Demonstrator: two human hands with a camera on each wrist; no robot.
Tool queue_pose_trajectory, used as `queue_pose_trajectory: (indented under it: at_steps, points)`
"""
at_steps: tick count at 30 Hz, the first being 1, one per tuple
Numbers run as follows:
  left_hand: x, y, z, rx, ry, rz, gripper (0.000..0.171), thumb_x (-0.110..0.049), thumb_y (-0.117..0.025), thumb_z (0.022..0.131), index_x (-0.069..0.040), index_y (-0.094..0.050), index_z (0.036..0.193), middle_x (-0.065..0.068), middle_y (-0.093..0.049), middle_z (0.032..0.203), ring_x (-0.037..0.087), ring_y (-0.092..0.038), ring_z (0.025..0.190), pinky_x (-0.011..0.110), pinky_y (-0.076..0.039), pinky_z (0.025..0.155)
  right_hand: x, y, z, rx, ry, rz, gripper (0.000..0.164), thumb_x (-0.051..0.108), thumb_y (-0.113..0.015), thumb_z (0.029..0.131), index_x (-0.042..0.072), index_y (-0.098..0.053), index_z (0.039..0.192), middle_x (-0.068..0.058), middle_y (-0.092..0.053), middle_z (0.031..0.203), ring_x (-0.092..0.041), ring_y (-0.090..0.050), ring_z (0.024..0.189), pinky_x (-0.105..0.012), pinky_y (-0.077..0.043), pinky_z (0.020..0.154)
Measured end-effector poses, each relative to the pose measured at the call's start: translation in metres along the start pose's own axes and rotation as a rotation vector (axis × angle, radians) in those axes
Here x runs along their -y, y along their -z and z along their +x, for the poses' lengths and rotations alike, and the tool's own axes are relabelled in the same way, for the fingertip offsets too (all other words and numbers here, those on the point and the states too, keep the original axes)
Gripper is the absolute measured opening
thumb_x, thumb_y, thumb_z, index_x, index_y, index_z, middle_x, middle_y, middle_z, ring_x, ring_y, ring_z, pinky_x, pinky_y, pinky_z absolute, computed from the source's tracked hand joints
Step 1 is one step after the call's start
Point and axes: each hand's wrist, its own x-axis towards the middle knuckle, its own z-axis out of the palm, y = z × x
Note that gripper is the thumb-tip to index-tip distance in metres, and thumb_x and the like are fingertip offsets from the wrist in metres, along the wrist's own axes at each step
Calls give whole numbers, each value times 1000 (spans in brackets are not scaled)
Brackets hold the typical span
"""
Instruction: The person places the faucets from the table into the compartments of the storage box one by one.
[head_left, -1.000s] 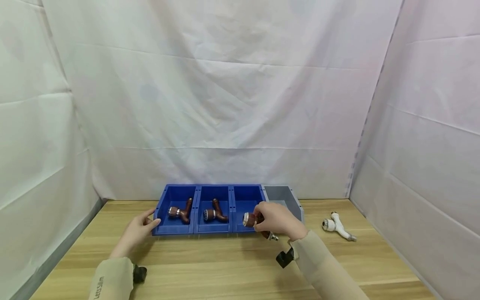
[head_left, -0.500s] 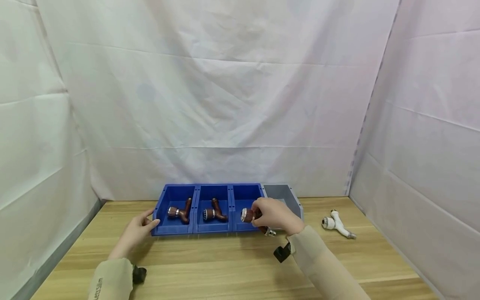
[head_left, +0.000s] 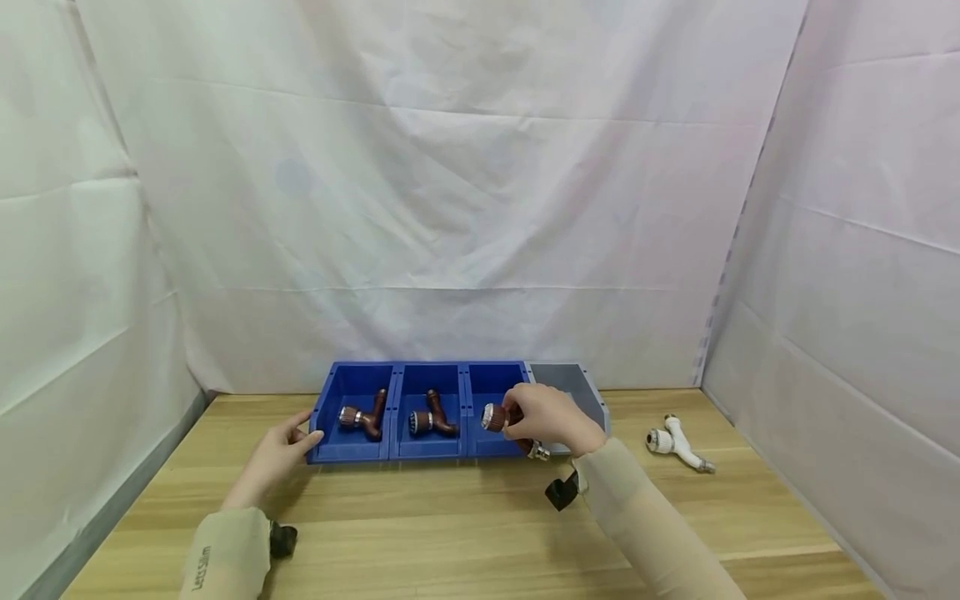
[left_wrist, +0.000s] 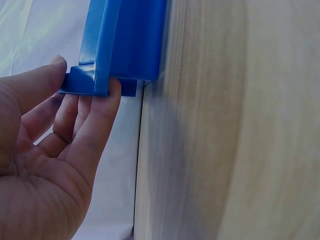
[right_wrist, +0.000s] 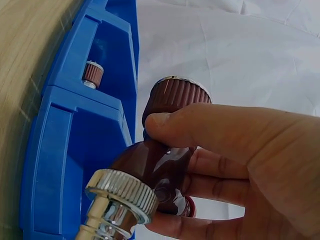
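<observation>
Three blue bins and a grey bin (head_left: 557, 381) stand joined in a row. My left hand (head_left: 276, 460) pinches the front corner of the leftmost blue bin (head_left: 347, 452) between thumb and fingers, as the left wrist view shows up close. My right hand (head_left: 553, 414) holds a brown faucet (right_wrist: 155, 162) with a ribbed knob and a silver threaded connector, above the third blue bin (head_left: 483, 447). The palm hides part of that faucet in the head view. One brown faucet (head_left: 371, 422) lies in the leftmost bin, another brown faucet (head_left: 442, 425) in the second.
A white faucet (head_left: 678, 446) lies on the wooden table (head_left: 420, 533), right of the grey bin. White cloth (head_left: 450, 208) hangs behind the bins and along both sides.
My right hand has risen slightly and shifted a little left with the brown faucet in its grip. The left hand stays at the bin's corner. The head view has tilted a little.
</observation>
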Motion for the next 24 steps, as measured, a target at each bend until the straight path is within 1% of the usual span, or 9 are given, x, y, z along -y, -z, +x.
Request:
queue_pose_trajectory:
  at_steps: [10,15,19,24]
  points:
    - [1,0,0,-2,-1,4,56,-20,-59,98,10,-39,142,7,-52,78,18,-48,66,28,-40,56,-2,3,6,-7,-14,-11,16,22,-75,85,17,-69,99,8,-60,84,-10,-55,72,-35,-47,69]
    - [1,0,1,2,7,2,56,-19,-58,98,9,-38,143,7,-52,77,20,-47,66,29,-40,55,-4,3,10,-3,-2,-5,13,21,-74,85,17,-69,97,9,-59,81,-10,-55,70,-35,-47,68]
    - [1,0,1,2,6,1,57,-21,-59,99,9,-38,143,6,-52,76,19,-48,65,29,-40,55,-5,2,12,-5,9,-3,12,21,-74,85,17,-69,95,9,-59,79,-10,-55,68,-35,-46,67]
    - [1,0,1,-6,-8,-2,58,-23,-60,98,10,-39,142,6,-52,75,18,-48,63,28,-40,56,-6,1,13,-14,-4,-2,14,21,-75,85,17,-69,96,8,-60,80,-10,-55,69,-35,-47,68]
